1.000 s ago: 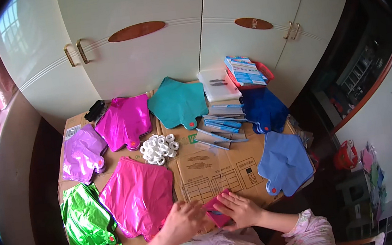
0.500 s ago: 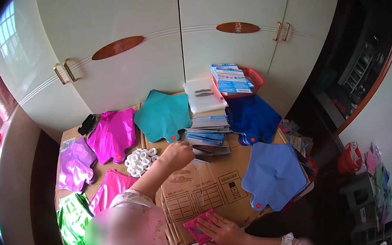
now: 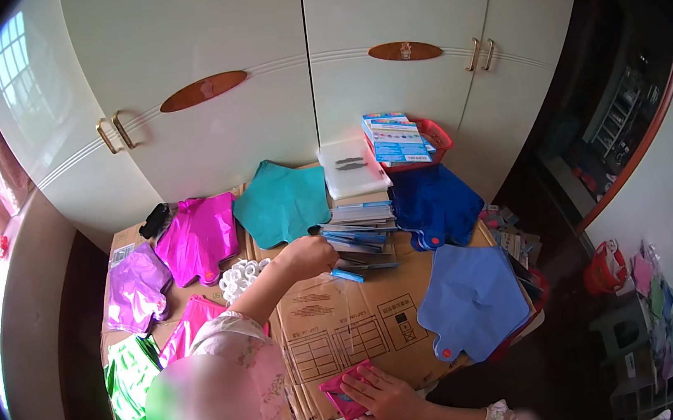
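My left hand [image 3: 307, 257] reaches over the cardboard to the front left of a stack of thin cards or sleeves [image 3: 360, 232] with blue and grey edges. Its fingers are closed at a blue-and-white card [image 3: 347, 276] that juts out in front of the stack; the fingertips are partly hidden. Near the front edge, my right hand [image 3: 391, 396] lies over a folded pink foil piece [image 3: 341, 392], holding it with the fingers across its top. Left of my left hand sits a pile of small white rings [image 3: 241, 279].
Flat star-shaped foil pieces surround the work area: teal [image 3: 282, 203], magenta [image 3: 200, 240], purple [image 3: 136, 291], green [image 3: 131, 387], dark blue [image 3: 436, 205] and light blue [image 3: 473, 302]. Behind the stack are clear plastic bags [image 3: 345, 177] and a red basket [image 3: 438, 142] with blue boxes [image 3: 397, 141].
My left hand has shifted slightly up, and the blue-and-white card now shows plainly beneath its fingertips. My right hand stays on the pink foil piece. The view has tilted slightly.
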A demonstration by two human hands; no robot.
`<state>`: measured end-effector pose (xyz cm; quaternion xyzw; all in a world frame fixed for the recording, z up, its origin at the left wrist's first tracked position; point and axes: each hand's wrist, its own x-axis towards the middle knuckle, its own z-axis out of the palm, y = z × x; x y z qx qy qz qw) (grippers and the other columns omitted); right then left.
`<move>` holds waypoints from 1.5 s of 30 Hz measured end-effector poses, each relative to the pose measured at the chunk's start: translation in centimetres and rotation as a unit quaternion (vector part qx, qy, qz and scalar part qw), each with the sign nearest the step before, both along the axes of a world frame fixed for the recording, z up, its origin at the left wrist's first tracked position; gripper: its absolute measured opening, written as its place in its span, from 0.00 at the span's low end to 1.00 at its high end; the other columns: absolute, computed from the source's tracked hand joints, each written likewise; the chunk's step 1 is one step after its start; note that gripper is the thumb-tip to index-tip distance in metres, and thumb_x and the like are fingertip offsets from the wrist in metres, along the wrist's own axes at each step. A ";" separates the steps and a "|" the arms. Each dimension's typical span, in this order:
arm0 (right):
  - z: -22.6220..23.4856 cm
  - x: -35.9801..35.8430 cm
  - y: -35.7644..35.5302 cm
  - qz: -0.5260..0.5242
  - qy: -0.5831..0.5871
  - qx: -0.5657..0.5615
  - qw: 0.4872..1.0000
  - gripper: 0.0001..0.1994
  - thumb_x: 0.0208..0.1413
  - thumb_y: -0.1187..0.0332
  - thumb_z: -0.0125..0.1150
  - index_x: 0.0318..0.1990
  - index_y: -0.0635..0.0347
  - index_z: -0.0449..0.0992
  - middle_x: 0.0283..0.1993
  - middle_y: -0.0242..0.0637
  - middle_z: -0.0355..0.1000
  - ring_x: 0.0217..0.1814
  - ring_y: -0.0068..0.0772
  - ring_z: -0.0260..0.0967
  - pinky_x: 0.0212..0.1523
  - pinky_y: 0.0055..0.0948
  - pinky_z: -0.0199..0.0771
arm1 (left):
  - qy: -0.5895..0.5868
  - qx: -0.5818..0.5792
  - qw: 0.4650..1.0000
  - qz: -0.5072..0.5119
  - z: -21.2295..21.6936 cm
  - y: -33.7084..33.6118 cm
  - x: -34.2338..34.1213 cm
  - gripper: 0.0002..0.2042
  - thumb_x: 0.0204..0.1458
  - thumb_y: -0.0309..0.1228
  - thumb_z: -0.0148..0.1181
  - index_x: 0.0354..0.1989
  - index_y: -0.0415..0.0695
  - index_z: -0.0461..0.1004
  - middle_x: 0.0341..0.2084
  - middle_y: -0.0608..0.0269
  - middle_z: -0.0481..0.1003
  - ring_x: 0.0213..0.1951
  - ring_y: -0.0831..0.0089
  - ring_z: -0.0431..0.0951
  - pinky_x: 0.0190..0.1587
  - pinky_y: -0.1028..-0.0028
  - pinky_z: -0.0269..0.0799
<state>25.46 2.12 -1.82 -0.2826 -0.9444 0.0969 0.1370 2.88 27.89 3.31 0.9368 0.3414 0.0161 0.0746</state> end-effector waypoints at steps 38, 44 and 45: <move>-0.1 0.0 0.4 0.009 0.004 -0.019 1.000 0.41 0.42 0.49 0.64 0.64 0.58 0.59 0.65 0.40 0.59 0.66 0.46 0.56 0.68 0.41 0.52 | -0.051 0.001 0.998 -0.047 1.2 -0.5 -0.2 0.04 0.44 0.31 0.60 0.27 0.47 0.76 0.25 0.62 0.75 0.36 0.61 0.75 0.40 0.66 0.71; 0.1 -0.2 0.2 0.007 0.013 0.007 1.000 0.35 0.42 0.53 0.64 0.60 0.56 0.66 0.64 0.37 0.62 0.65 0.45 0.58 0.64 0.41 0.59 | -0.139 0.112 0.982 -0.051 4.0 -2.8 -1.6 0.04 0.43 0.32 0.60 0.24 0.48 0.74 0.24 0.69 0.74 0.34 0.65 0.72 0.36 0.68 0.72; 0.2 -0.2 0.1 0.003 0.006 0.012 1.000 0.33 0.44 0.54 0.63 0.59 0.56 0.66 0.63 0.37 0.62 0.65 0.45 0.59 0.64 0.41 0.60 | -0.148 0.133 0.979 -0.049 4.8 -3.5 -1.7 0.03 0.43 0.32 0.59 0.24 0.48 0.73 0.24 0.70 0.74 0.34 0.66 0.71 0.36 0.69 0.72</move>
